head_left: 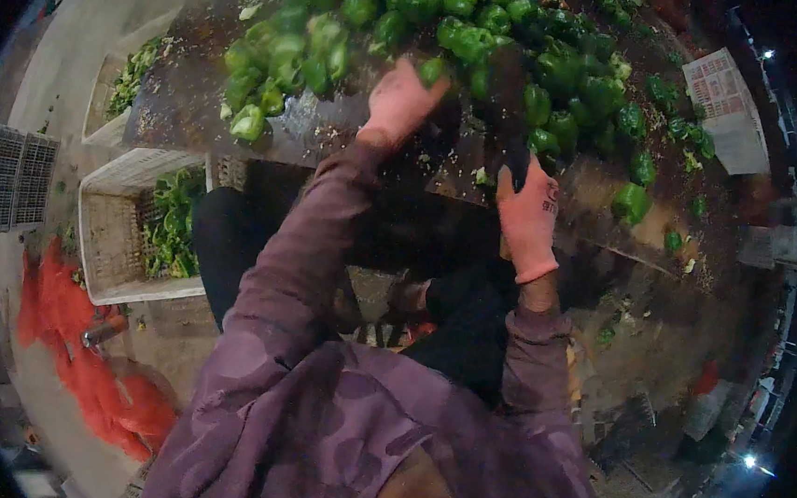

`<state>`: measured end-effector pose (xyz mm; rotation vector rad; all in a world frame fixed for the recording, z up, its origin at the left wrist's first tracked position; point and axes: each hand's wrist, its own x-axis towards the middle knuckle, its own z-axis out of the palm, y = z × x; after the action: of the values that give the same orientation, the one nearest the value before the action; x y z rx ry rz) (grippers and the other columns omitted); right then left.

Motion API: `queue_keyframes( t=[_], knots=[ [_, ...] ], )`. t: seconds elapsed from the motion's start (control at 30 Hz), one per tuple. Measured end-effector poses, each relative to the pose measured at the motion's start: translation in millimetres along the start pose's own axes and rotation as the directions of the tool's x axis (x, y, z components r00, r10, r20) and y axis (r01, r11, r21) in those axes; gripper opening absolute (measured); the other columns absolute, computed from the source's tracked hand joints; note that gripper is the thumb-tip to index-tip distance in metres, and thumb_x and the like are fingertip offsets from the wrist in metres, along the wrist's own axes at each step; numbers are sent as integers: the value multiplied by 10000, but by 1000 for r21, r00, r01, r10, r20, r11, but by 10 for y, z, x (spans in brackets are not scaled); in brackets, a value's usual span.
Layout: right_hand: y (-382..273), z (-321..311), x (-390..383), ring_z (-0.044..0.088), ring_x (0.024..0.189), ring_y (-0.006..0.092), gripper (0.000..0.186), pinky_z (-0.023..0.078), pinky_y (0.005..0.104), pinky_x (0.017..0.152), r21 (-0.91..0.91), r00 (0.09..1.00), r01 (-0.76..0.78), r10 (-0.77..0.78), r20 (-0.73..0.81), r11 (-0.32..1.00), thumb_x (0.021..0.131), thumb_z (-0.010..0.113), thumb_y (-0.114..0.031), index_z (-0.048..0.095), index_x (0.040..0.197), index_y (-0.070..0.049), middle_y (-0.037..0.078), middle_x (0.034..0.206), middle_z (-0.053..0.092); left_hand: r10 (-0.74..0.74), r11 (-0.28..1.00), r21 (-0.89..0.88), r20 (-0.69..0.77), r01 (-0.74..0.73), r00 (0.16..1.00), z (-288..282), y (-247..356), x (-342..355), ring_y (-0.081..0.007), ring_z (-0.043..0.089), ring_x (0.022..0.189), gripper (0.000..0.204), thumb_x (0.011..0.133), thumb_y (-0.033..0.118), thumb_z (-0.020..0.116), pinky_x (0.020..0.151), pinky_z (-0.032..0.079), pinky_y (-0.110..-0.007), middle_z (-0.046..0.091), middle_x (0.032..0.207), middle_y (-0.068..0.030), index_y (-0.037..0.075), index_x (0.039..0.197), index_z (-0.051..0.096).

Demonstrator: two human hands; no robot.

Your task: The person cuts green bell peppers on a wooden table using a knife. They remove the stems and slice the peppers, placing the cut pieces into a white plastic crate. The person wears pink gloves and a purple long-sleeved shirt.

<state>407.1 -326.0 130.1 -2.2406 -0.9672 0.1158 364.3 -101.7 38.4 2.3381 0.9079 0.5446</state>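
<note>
My left hand (402, 104), in a pink glove, reaches to the near side of a heap of green bell peppers (463, 20) on a dark table (342, 137). Its fingers are closed around one green bell pepper (431, 71). My right hand (526, 220), also in a pink glove with dark patches at the fingers, is at the table's near edge. Its fingers are curled and partly hidden, and what they hold, if anything, cannot be made out. A dark band runs over the table just beyond it. Several lighter green bell peppers (287, 53) lie left of my left hand.
To the left on the floor stands a white crate (105, 226) with green pieces inside, and another crate (102, 95) is behind it. Red sheeting (81, 355) lies at lower left. Loose peppers (630, 203) and scraps dot the table's right side, near a pale crate (728, 106).
</note>
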Motion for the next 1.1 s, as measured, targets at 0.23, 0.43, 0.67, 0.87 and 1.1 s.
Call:
queue_keyframes(
  t=[0.23,0.43,0.67,0.87,1.1],
  knots=[
    [-50,276,-126,590,941,394,351,484,444,799,-163,987,148,-134,94,975,842,604,-202,575,1147,-29,219,995,638,64,997,43,-208,-56,976,343,-522,-431,-411,607,938,578,881,452,528,804,480,-481,632,977,-257,-33,1189,463],
    [-480,-30,113,609,832,390,316,497,454,723,-125,954,291,-298,-40,949,844,591,-202,580,1115,-42,203,901,644,177,983,95,-298,-155,938,691,-954,-315,-426,608,902,524,920,389,483,795,475,-498,633,934,-277,-52,1201,449],
    [-10,572,388,581,977,408,285,471,495,831,-354,947,87,32,319,931,834,557,-280,575,950,-21,240,989,618,-145,984,-119,-97,133,985,16,-93,-556,-429,607,869,504,910,326,512,776,479,-499,635,925,-274,-36,1251,428],
    [-197,642,578,566,985,433,257,462,487,852,-267,897,159,-26,441,950,818,545,-232,579,932,-4,257,1021,609,-225,970,-125,-141,208,964,-182,1,-493,-427,601,941,630,886,398,552,815,486,-475,621,1009,-289,-31,1312,376],
    [-370,1172,653,615,966,389,306,494,483,842,-26,923,192,-172,344,981,830,566,-302,599,946,-21,245,1006,629,-195,974,36,-377,225,905,-530,-471,-413,-451,568,1009,583,897,363,556,851,468,-487,560,1128,-303,-16,1310,395]
  ],
)
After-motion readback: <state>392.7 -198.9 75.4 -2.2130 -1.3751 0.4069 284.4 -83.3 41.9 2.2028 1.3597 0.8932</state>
